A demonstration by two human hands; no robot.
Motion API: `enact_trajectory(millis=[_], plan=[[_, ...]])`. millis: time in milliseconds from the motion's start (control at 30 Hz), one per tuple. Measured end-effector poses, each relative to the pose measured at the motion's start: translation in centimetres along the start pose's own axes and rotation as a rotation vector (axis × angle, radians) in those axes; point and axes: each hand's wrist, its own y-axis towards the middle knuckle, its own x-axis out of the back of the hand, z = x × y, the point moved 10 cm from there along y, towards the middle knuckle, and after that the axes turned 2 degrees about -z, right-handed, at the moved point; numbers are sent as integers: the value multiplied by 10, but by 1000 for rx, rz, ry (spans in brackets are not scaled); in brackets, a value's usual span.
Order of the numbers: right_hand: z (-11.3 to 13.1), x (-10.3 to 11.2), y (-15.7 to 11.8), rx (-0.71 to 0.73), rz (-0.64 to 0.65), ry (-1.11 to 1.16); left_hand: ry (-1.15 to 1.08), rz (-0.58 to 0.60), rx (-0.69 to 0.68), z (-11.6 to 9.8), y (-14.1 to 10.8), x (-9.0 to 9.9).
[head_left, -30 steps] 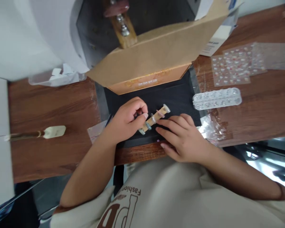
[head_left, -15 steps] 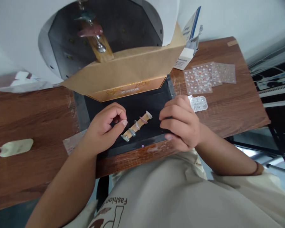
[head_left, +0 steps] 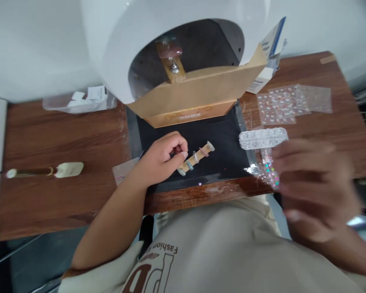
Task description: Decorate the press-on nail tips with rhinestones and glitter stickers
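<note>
Wooden stick (head_left: 196, 156) carrying clear nail tips lies just right of left hand (head_left: 162, 157), fingers curled, thumb touching its end. Right hand (head_left: 311, 187) blurred, grip unclear.

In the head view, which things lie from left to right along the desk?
Gold-handled tool with cream tip → left hand → wooden stick with nail tips → clear gem box → blurred right hand.
</note>
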Motion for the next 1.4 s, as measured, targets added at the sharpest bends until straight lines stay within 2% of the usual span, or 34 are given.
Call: enact_trajectory(millis=[133, 200, 267, 433, 600, 1067, 1400], plan=[[46, -63, -5, 2, -25, 84, 46, 65, 23, 5, 1, -8], [52, -80, 0, -32, -31, 48, 67, 101, 8, 4, 1, -13], [50, -88, 7, -70, -10, -38, 66, 146, -5, 4, 2, -18], [45, -98, 17, -86, 96, -149, 49, 229, 9, 7, 4, -26], [46, -99, 23, -59, 94, -123, 79, 238, 20, 10, 9, -26], [48, -116, 32, -9, 201, -178, 57, 254, 8, 7, 10, -27], [44, -124, 43, -51, 207, -177, 160, 282, -10, 9, 15, -29]])
